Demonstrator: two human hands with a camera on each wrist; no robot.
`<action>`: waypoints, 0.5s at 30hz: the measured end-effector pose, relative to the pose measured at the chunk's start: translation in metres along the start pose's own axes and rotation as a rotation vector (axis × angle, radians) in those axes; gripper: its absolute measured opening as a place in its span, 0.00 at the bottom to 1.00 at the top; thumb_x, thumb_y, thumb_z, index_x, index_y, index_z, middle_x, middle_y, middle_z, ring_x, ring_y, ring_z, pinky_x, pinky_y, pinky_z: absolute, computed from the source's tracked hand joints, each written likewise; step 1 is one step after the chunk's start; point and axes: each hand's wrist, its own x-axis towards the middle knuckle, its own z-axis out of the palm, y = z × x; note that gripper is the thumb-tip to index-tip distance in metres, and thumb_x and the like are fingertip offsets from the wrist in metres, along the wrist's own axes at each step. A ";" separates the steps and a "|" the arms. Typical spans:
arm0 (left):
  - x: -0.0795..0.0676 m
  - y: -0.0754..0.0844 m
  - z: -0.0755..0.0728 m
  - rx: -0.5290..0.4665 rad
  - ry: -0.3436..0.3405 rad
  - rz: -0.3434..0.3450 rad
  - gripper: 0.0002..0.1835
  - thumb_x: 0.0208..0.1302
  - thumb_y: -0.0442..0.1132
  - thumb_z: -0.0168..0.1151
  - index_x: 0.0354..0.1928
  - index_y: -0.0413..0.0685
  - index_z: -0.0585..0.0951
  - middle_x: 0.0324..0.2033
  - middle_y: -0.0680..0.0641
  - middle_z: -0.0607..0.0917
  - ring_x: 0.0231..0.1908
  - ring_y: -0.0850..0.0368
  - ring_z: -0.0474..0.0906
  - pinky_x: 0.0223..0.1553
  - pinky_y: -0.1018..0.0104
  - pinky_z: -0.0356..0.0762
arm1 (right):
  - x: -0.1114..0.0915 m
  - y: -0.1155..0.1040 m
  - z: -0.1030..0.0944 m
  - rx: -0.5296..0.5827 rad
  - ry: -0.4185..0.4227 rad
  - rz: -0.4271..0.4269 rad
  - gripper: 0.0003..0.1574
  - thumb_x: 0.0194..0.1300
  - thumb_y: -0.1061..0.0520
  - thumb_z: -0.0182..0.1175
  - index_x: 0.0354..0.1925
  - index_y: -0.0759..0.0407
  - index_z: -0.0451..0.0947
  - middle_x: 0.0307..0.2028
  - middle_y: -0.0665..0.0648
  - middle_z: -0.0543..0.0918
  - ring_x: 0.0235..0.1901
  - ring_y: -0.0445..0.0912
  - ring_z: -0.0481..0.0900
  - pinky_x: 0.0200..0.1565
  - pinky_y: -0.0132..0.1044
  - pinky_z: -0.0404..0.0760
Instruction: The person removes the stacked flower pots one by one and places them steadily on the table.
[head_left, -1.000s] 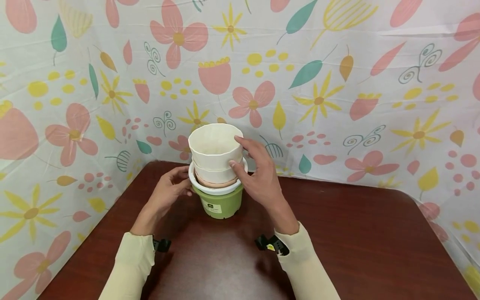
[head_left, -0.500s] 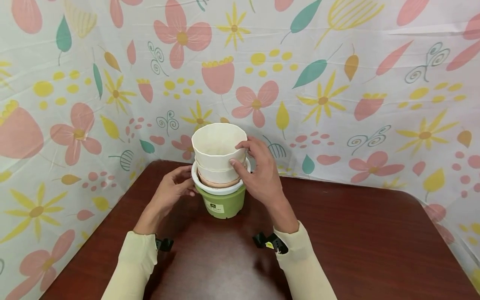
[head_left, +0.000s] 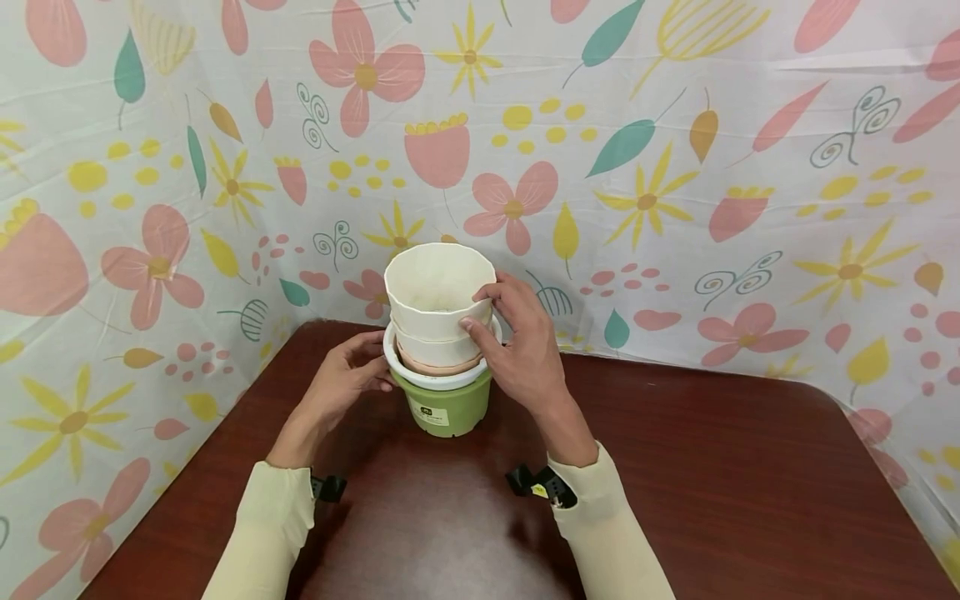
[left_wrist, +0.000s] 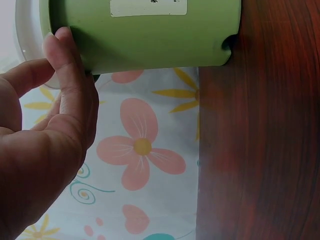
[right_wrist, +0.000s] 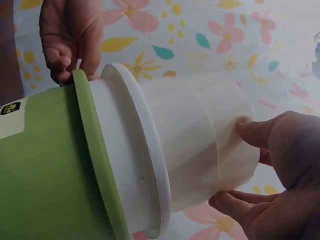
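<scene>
Several flowerpots stand nested in one stack on the table. The outermost is a green flowerpot (head_left: 457,408) with a pale label on its front. A white round-rimmed pot (right_wrist: 130,150) sits inside it, then a peach pot (head_left: 438,368), a lower cream pot (head_left: 438,348) and a cream faceted pot (head_left: 429,323) on top. My left hand (head_left: 343,375) pinches the stack at the green pot's rim, on its left side. My right hand (head_left: 525,346) grips the top cream pot at its right, thumb against the outer wall and a finger bent over the rim.
A dark red-brown wooden table (head_left: 675,467) extends to the right and front of the stack. Close behind and to the left rises a white floral-printed cloth (head_left: 645,258). Black straps show at both cream sleeves.
The right index finger has shifted down slightly at the cream pot's rim, and that pot sits a trace higher. The head view has shifted a little. The left hand keeps its place.
</scene>
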 end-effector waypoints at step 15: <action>0.000 -0.001 0.001 0.000 0.002 -0.001 0.25 0.78 0.39 0.65 0.73 0.43 0.74 0.60 0.35 0.79 0.39 0.51 0.88 0.42 0.62 0.90 | 0.002 0.001 0.000 0.088 0.083 -0.089 0.16 0.67 0.64 0.73 0.50 0.67 0.79 0.65 0.70 0.76 0.69 0.61 0.74 0.68 0.44 0.78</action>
